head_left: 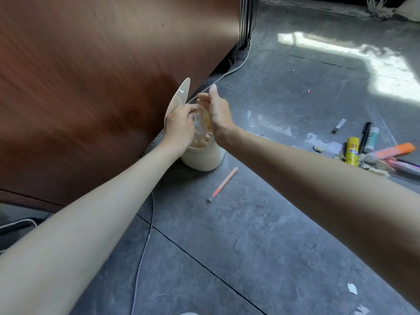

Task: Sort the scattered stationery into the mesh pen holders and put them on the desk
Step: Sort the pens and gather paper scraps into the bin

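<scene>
At the foot of a wooden desk panel (91, 87), we work both hands over a small cream bin (202, 161) on the grey floor (261, 223), its lid (179, 96) tipped open. Our left hand (179, 128) curls its fingers on the clear liner (199, 126) at the rim. Our right hand (218, 112) is spread, thumb up. A peach pen (222, 184) lies just beside the bin. A glue stick (352, 151), orange highlighter (391, 151) and black pen (365, 136) lie well apart, to the right.

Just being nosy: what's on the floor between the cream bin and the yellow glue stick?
Head view: between the cream bin and the yellow glue stick, only grey floor with tape-like scraps shows; the right forearm hides part.
</scene>
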Demonstrator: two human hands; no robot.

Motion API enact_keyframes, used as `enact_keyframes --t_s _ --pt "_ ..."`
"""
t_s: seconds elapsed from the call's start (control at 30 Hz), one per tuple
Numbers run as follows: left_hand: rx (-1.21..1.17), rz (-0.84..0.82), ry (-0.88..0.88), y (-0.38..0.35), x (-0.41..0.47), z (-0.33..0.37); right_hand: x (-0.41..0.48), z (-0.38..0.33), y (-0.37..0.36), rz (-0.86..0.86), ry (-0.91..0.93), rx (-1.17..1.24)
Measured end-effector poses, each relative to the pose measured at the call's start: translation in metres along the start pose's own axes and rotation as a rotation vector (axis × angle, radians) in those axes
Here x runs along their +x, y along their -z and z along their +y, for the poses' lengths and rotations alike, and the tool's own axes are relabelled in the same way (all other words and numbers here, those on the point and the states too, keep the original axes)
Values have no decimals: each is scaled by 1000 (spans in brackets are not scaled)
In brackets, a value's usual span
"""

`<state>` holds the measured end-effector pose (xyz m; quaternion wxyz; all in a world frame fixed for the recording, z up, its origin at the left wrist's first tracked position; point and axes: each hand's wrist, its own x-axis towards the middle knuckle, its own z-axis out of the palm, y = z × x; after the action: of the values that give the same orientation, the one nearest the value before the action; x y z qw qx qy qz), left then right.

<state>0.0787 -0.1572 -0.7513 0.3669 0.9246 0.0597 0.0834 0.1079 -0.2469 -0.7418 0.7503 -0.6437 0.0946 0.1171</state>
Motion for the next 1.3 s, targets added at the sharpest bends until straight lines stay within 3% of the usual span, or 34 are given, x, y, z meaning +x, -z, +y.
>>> enact_keyframes --t_s 0.17,0.33,0.47,0.63,0.73,0.9,0.97,1.03,1.17,1.3 --pt "122 9 -179 6 -15 -1 1 4 14 6 142 -262" --pt "461 -168 -111 1 -19 -5 -5 3 23 -60 307 -505" --pt "340 11 -286 -15 -28 6 -8 1 43 -3 379 -619" --pt "242 78 -497 -62 -53 37 -28 -6 110 113 410 -819" --pt "200 -51 -567 -103 -91 58 -63 -6 173 101 323 -1007" --pt "196 -693 -677 -168 -199 73 -154 45 284 74 -73 -1141" --pt "255 -832 -660 -184 -238 74 -193 74 312 76 -239 -1159" --pt "243 -855 -677 -194 -266 76 -226 97 326 75 -353 -1142" --pt "256 -867 -714 -207 -293 70 -273 126 335 72 -404 -1107" --pt "188 -728 -799 -213 -311 62 -288 135 338 93 -364 -1083"
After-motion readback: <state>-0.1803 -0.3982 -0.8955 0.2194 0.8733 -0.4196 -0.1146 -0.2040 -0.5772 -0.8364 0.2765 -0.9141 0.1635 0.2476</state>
